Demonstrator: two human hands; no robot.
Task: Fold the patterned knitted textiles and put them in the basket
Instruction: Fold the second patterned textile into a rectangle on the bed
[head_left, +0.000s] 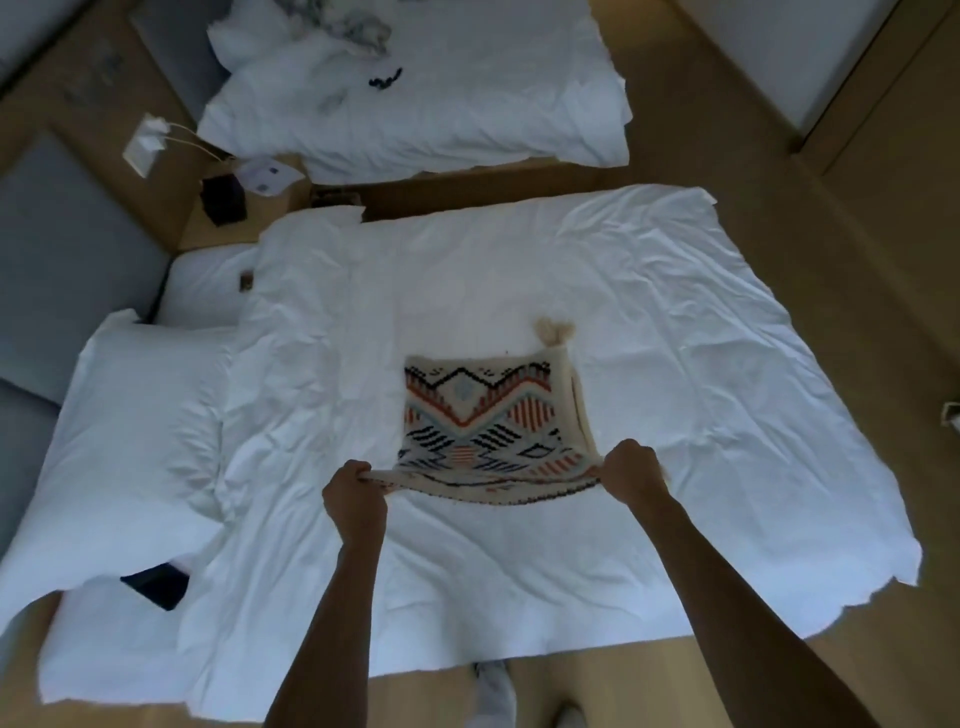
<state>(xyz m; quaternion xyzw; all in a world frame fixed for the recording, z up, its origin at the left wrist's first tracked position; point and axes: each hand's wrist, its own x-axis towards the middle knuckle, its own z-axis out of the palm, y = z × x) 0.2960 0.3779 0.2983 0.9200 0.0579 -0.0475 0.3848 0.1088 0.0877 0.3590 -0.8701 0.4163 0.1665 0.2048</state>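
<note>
A cream knitted textile (480, 415) with black, red and pale blue zigzag patterns lies on the white duvet (675, 338) in the middle of the near bed. Cream tassels (555, 332) stick out at its far right corner. My left hand (355, 493) grips the textile's near left corner. My right hand (631, 467) grips its near right corner. The near edge is lifted off the duvet and sags between my hands, while the far part lies flat. No basket is in view.
A white pillow (140, 415) lies at the bed's left, with a dark flat object (156, 584) below it. A second bed (441, 93) with crumpled white bedding stands beyond. A wooden nightstand (270, 208) holds a black box (223, 200). My feet (519, 696) stand on wooden floor.
</note>
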